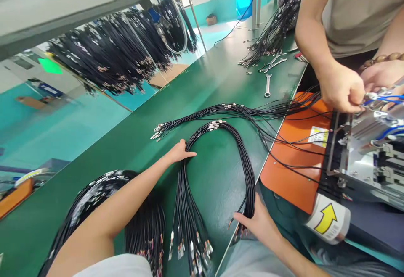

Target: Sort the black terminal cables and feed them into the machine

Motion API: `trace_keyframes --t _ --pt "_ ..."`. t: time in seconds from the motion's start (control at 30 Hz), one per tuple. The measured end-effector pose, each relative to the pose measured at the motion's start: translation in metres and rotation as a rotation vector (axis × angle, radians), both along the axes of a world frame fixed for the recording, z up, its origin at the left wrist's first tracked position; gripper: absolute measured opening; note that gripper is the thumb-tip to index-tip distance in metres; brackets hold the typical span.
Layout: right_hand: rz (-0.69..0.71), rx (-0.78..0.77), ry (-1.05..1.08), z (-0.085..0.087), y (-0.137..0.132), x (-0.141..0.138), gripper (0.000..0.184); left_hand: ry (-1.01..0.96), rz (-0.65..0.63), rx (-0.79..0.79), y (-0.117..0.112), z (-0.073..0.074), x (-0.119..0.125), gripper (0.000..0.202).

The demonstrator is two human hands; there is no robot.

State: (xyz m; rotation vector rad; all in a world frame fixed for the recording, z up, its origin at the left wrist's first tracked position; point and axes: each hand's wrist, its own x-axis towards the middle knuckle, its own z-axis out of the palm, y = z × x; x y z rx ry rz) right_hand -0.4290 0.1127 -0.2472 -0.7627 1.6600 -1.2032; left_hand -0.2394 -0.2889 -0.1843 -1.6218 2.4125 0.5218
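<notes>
Head view: left of the left hand [179,151] lies a heap of black cables [145,230]. That hand, open and flat, rests on a looped cable bundle [244,172] on the green bench [214,184]; the right hand [254,222], open with fingers spread, lies against the bundle's lower end. Further right, a co-worker's hands [342,88] work at a machine [369,163].

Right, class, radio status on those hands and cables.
Left hand on cable bundle, left side; right hand on its right leg. Bundle looped on green mat. Second bundle under left forearm.
</notes>
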Motion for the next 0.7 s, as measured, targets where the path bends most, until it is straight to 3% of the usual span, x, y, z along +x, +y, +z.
trace_keyframes --t 0.07,0.17,0.3,0.4,0.5,0.6,0.7 --pt "-0.028 -0.018 -0.097 0.001 0.001 0.003 0.067 0.031 0.047 0.066 0.027 0.003 0.005 0.041" --pt "0.005 -0.009 -0.215 -0.003 0.013 0.004 0.058 0.122 0.116 0.168 0.048 0.015 0.001 0.035" --pt "0.038 0.003 -0.308 -0.004 0.040 -0.001 0.071 0.294 0.173 0.295 0.058 0.032 -0.007 0.034" --pt "0.016 0.013 -0.448 0.004 0.057 -0.008 0.067 0.405 0.154 0.350 0.060 0.046 -0.011 0.027" --pt "-0.006 0.016 -0.595 0.013 0.063 -0.016 0.059 0.493 0.074 0.327 0.058 0.073 -0.021 0.027" --pt "-0.074 -0.009 -0.625 0.017 0.061 -0.020 0.055 0.531 -0.030 0.264 0.044 0.112 -0.036 0.035" --pt "-0.091 0.019 -0.591 0.015 0.059 -0.020 0.057 0.376 -0.288 -0.048 0.020 0.152 -0.052 0.038"
